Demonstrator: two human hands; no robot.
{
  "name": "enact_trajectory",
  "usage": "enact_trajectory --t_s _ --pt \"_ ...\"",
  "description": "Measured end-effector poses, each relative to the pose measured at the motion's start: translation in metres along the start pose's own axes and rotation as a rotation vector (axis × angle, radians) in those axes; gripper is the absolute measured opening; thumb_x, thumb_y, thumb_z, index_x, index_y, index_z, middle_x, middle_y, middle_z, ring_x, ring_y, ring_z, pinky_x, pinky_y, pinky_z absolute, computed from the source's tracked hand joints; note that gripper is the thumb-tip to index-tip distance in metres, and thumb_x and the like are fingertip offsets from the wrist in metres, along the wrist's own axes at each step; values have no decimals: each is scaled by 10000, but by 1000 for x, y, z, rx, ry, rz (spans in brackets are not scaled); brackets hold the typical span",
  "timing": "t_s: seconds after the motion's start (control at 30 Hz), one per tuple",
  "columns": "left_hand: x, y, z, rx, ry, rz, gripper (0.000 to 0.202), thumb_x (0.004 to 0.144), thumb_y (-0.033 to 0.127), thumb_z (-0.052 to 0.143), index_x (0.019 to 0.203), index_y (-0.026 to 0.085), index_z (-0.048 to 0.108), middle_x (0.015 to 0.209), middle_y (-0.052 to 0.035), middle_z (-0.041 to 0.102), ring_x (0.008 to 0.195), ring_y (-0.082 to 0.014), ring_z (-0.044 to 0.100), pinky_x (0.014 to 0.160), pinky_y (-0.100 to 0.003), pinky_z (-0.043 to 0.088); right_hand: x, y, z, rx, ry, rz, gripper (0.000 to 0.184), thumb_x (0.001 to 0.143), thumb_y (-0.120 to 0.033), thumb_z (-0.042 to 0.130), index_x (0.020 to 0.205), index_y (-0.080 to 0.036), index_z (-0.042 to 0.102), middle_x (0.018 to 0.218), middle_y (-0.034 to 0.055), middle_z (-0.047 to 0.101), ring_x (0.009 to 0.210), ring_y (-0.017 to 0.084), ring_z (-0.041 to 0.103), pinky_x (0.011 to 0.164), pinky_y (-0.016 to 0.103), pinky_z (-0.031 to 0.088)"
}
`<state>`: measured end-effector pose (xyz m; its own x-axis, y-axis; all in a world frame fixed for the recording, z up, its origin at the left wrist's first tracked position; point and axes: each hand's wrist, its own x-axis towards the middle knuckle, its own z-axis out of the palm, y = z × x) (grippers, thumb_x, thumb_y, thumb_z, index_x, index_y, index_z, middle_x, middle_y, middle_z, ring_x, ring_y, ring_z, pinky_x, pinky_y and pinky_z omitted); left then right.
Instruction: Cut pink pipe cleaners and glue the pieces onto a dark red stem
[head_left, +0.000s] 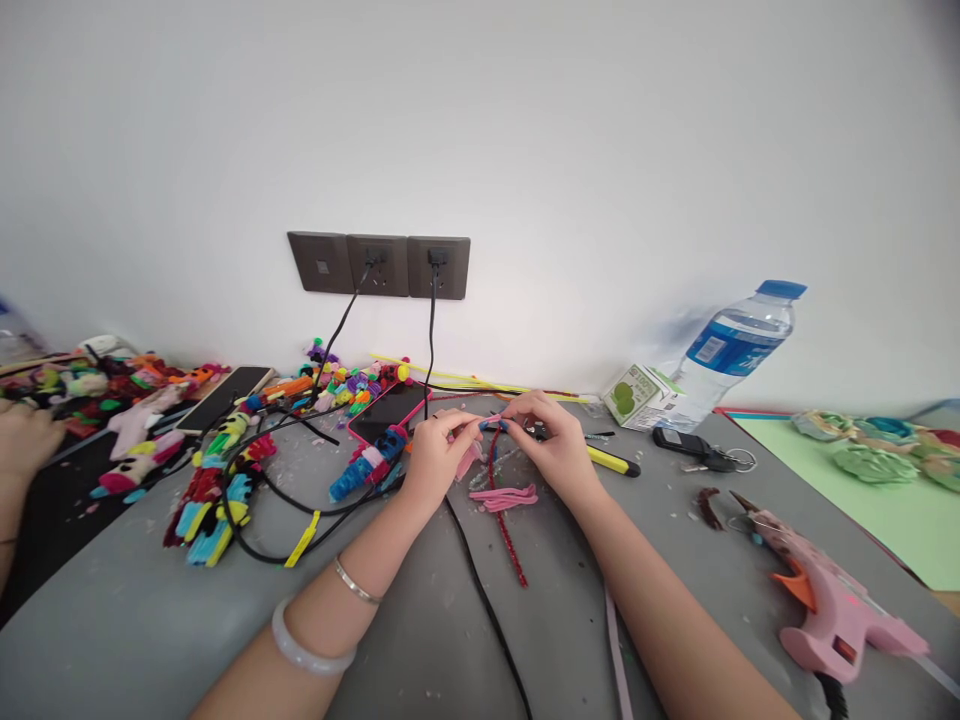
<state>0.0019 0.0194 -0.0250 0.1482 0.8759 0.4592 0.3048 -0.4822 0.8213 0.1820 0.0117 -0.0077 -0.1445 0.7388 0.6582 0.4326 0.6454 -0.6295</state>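
My left hand [442, 450] and my right hand [551, 440] meet over the middle of the table, both closed in a pinch. A short piece of pinkish pipe cleaner [492, 416] runs between their fingertips; the fingers hide most of it. Directly below, a red tinsel pipe cleaner [508, 540] stretches toward me. A folded bundle of pink pipe cleaners [506, 498] lies across it. Some pink material [469, 458] shows beside my left fingers. A blue pipe-cleaner figure [367, 465] rests left of my left hand, and a yellow utility knife [611, 460] lies beyond my right wrist.
Black cables [480, 585] trail from the wall sockets [377, 265] across the table. Colourful pipe-cleaner figures [217, 495] and phones crowd the left, where another person's hand [26, 440] shows. Rightward are a water bottle [731, 350], a small box [641, 395], keys [701, 452] and a pink glue gun [832, 590].
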Motion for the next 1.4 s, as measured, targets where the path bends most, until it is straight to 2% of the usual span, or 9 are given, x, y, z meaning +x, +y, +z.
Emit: enact_trajectory --t_s 0.3,0.63,1.1,1.27,1.4 --pt "1 4 -1 -4 -23 -24 197 882 234 577 806 183 752 726 -46 735 691 -185 651 631 -262 452 -1 -1 0 0 12 -9 78 892 -185 590 850 -223 644 842 44 619 705 174 553 627 317 455" --pt "1 4 -1 45 -17 10 199 874 217 579 780 192 753 724 -38 723 708 -182 637 654 -265 442 -1 -6 0 -39 1 -34 106 902 -185 565 824 -224 625 823 45 609 695 179 553 634 325 451" --pt "1 5 1 6 -23 9 162 872 230 585 879 186 740 836 -51 727 682 -160 606 625 -252 442 0 -4 -1 8 3 -11 109 872 -143 561 810 -223 603 785 27 595 704 176 540 641 311 423" --pt "1 7 2 -56 -44 -37 222 902 313 536 834 170 692 777 -46 681 676 -159 611 611 -249 446 0 -2 -1 17 -2 -29 126 878 -118 562 820 -222 604 803 28 591 726 179 552 689 323 443" --pt "2 7 3 -176 -57 -134 240 878 364 554 834 165 680 764 -41 672 666 -158 603 607 -249 448 0 -2 -1 20 -13 -39 130 884 -112 565 827 -220 612 826 35 601 733 181 559 690 324 449"
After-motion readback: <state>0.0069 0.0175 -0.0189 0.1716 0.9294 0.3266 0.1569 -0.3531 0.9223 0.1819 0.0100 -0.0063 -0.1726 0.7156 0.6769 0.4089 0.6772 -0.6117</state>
